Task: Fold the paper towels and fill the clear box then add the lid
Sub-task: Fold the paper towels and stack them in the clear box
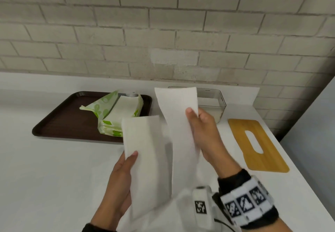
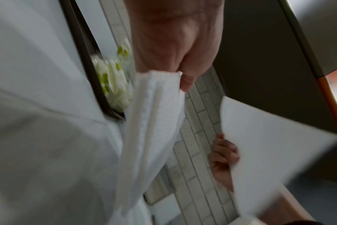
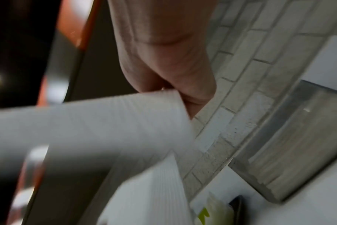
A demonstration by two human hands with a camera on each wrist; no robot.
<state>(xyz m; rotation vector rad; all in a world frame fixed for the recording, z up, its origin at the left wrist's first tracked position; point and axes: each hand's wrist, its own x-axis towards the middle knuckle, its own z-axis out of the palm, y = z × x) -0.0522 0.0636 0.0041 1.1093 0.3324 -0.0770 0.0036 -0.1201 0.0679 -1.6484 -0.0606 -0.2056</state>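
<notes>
Above the white counter I hold a white paper towel in each hand. My left hand (image 1: pixel 125 173) pinches a folded towel (image 1: pixel 143 152), thumb on its front; in the left wrist view this towel (image 2: pixel 154 115) hangs from my fingers. My right hand (image 1: pixel 201 132) pinches a second towel (image 1: pixel 179 126) held upright, its thumb on the front; the right wrist view shows that sheet (image 3: pixel 98 124) blurred. Behind it, by the wall, stands the clear box (image 1: pixel 217 103), partly hidden. The wooden lid (image 1: pixel 259 146) with a slot lies flat at the right.
A dark brown tray (image 1: pixel 68 123) at the left holds an opened green-and-white pack of paper towels (image 1: pixel 117 115). A brick wall (image 1: pixel 163 32) runs behind the counter. The counter's right edge (image 1: pixel 293 168) passes just beyond the lid.
</notes>
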